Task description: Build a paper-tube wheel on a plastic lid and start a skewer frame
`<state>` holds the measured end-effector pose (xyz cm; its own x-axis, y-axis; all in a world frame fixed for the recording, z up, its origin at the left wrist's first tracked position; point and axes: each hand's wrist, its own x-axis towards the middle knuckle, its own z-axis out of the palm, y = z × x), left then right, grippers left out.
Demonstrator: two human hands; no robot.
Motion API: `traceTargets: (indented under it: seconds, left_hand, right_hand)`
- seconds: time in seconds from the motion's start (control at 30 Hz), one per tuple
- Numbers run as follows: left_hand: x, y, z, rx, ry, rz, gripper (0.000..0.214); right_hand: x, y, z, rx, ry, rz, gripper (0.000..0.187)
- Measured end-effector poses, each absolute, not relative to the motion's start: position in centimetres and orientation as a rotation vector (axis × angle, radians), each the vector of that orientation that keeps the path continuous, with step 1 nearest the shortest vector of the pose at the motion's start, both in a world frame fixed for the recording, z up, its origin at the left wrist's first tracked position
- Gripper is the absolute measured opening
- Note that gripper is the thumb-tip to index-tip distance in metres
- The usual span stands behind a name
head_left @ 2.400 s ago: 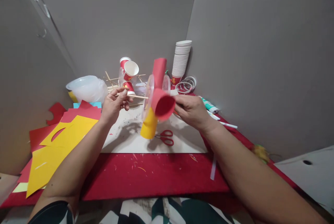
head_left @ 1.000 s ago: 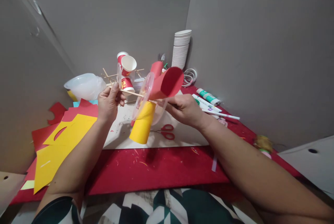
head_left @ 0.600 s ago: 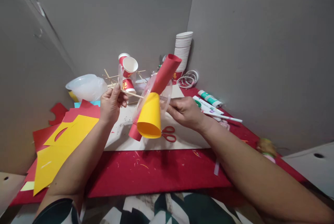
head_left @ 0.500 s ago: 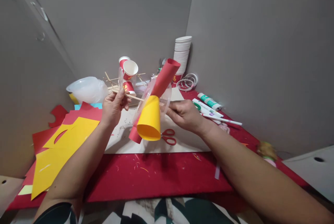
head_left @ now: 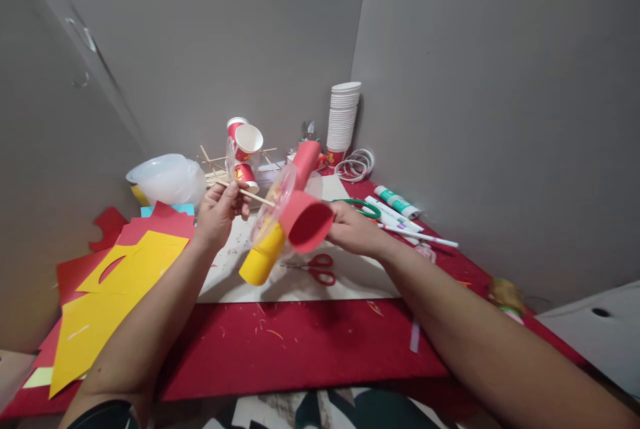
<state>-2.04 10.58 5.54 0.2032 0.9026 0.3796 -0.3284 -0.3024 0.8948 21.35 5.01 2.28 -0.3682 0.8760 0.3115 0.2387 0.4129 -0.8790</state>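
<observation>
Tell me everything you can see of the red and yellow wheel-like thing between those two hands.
The wheel-like thing has two red tubes and one yellow tube in sight, apparently rolled paper, set between clear, plastic-looking discs. The nearer red tube's open end faces the camera. It is held tilted above a white sheet. A thin wooden stick, pinched in the left hand, reaches the disc on that side; the right hand is opposite, what it grips hidden.

the left hand (head_left: 221, 210) pinches a wooden stick (head_left: 257, 198) reaching a clear disc (head_left: 265, 219) beside 2 red tubes (head_left: 293, 214).
</observation>
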Motion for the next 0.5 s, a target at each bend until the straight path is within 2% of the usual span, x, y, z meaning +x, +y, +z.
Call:
traceTargets:
  seconds: [0.17, 0.37, 0.5]
  left_hand:
    - [-2.07, 10.47, 5.72, 1.335, 0.594, 1.309, 0.04]
    - [-2.0, 10.66, 5.54, 1.254, 0.655, 1.329, 0.039]
    - [-1.98, 10.78, 5.45, 1.246, 0.675, 1.316, 0.039]
  right_hand:
    - [21.59, 4.84, 2.67, -1.01, -1.743, 1.084, 0.051]
    - [21.51, 4.63, 3.2, -1.057, -1.609, 1.064, 0.045]
    - [21.65, 4.74, 3.14, -1.08, -1.592, 1.187, 0.052]
